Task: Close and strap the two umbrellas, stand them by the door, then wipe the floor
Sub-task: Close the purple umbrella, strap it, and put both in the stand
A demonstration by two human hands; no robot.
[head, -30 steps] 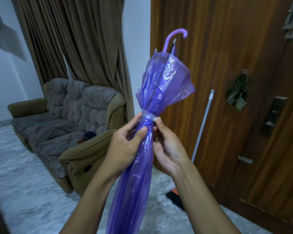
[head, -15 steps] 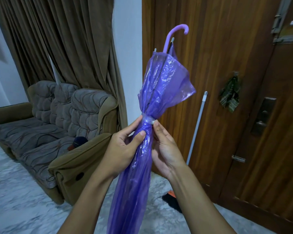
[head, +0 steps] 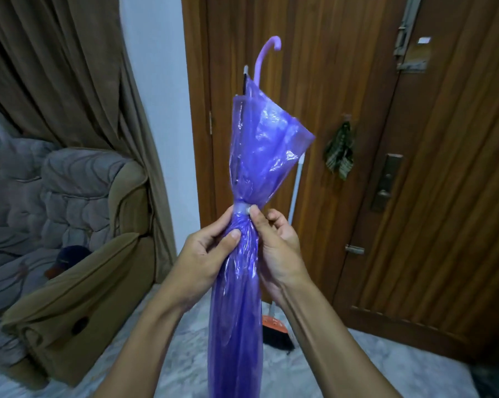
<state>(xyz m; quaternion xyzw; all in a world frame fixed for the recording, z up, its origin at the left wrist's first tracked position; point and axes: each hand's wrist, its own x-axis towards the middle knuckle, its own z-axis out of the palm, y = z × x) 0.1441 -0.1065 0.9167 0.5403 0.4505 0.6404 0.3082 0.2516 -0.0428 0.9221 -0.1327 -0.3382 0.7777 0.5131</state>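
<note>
Umbrella: a purple see-through umbrella [head: 259, 156] was folded and held nearly upright in the middle of the view, in front of the door and off the floor as far as could be seen. Its hooked handle [head: 267, 54] was at the top, and its lower end went out of the picture at the bottom.
Canopy: below the strap the plastic was gathered into a narrow roll; above the strap it opened loose like a funnel.
Strap: a pale strap [head: 242, 209] went around the canopy at its narrowest place, just above both hands.
Left hand: the left hand [head: 202, 254] held the rolled canopy just under the strap, with the thumb on the front and the fingers going round behind.
Right hand: the right hand [head: 280, 242] lay against the right side of the umbrella, the thumb tip pressing on the strap and the other fingers curled. Where their tips ended could not be told.
Door: a brown wooden door [head: 415, 196] stood behind the umbrella, with a dark lock plate [head: 386, 182] and a metal bolt [head: 406, 33] near the top.
Cloth: a small dark green cloth [head: 340, 153] hung on the door, right of the canopy.
Broom: a broom leaned at the door, its white pole [head: 297, 191] partly hidden by the canopy, its orange head [head: 274, 326] on the floor.
Floor: the floor [head: 372, 366] was pale, with a marble pattern.
Wall: a white wall [head: 156, 81] showed between door frame and curtain.
Curtain: a brown curtain [head: 70, 67] hung at the left.
Sofa: a grey and olive sofa [head: 84, 282] stood under the curtain, with a dark cap [head: 67, 255] on its seat.
</note>
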